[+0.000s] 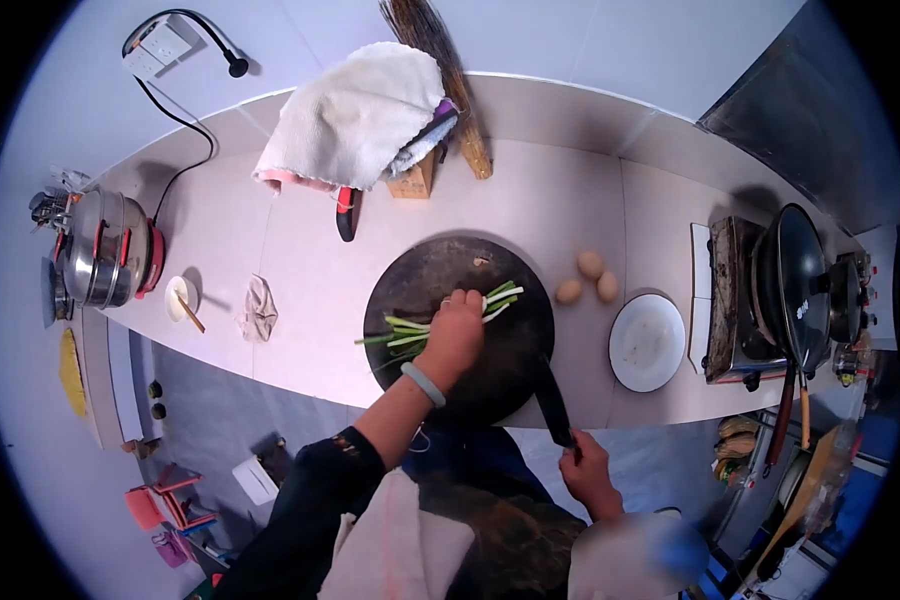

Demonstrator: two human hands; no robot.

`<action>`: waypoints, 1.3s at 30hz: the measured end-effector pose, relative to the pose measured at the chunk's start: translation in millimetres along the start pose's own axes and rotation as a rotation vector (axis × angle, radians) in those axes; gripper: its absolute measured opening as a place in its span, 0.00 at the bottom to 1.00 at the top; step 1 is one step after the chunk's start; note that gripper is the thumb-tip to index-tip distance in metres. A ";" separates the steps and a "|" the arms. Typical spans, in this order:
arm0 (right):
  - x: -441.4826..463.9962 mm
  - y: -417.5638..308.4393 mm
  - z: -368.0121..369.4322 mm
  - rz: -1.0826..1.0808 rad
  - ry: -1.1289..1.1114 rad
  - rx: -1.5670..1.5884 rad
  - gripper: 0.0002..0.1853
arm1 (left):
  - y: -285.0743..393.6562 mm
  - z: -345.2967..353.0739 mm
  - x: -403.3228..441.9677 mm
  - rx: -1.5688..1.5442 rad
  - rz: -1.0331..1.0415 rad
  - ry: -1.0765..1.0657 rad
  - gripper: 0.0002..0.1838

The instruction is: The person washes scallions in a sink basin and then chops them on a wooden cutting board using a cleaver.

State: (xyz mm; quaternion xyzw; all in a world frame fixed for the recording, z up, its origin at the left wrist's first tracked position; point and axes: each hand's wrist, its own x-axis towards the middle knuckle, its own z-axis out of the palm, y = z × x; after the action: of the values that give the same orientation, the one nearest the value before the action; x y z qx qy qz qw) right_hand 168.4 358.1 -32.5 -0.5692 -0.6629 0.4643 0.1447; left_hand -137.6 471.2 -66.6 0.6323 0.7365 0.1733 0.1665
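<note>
A round dark chopping board [440, 260] lies on the counter, with a bunch of green and white stalks [407, 332] across it. My left hand [455, 328], a bracelet at its wrist, is closed over the middle of the stalks, whose ends stick out on both sides. At the board's lower right, my right hand [588, 470] grips the end of a black knife [553, 400]. The knife slants across the board's edge, and its far end is hard to make out against the dark board.
Three eggs [590, 265] and a white plate [647, 343] lie right of the board, before a stove with a lidded pan [800, 290]. A cloth-covered holder [360, 115] stands behind. At left are a rag [260, 310], a small bowl [182, 298] and a steamer pot [105, 250].
</note>
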 end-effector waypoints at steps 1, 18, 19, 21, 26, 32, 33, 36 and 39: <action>-7.7 7.8 -4.1 0.074 -0.006 0.039 0.19 | -1.3 11.7 -2.3 0.058 0.005 -0.009 0.09; 9.3 -48.3 0.1 0.252 -0.013 0.278 0.10 | -22.4 -36.2 -28.5 -0.005 0.076 -0.183 0.48; 14.0 -53.2 1.7 0.252 -0.046 0.238 0.10 | -29.6 -42.2 -32.9 -0.001 0.089 -0.197 0.48; 27.7 -55.7 13.7 0.157 -0.088 0.132 0.11 | -37.6 -44.8 -43.3 0.066 0.144 -0.212 0.45; 59.1 -78.2 46.2 -0.188 -0.009 -0.153 0.13 | -46.9 -27.1 -60.0 0.087 0.134 -0.156 0.34; 64.4 -72.0 79.6 -0.271 -0.005 -0.245 0.13 | -54.0 -15.1 -72.4 -0.076 0.108 -0.040 0.22; 64.2 -71.6 81.6 -0.270 -0.009 -0.263 0.13 | -54.5 -15.9 -73.2 -0.075 0.124 -0.032 0.20; 65.4 -70.8 84.8 -0.260 -0.037 -0.338 0.14 | -57.2 -14.5 -74.1 -0.063 0.179 -0.007 0.13; 73.1 -77.1 82.6 -0.215 -0.125 -0.431 0.13 | -61.4 -6.9 -74.8 -0.049 0.230 0.032 0.08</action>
State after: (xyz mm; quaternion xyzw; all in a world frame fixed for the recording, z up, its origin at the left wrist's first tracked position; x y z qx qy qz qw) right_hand 38.4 392.0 -40.5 -0.4833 -0.8109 0.3287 0.0271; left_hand -183.6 388.3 -87.1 0.7054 0.6574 0.2194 0.1490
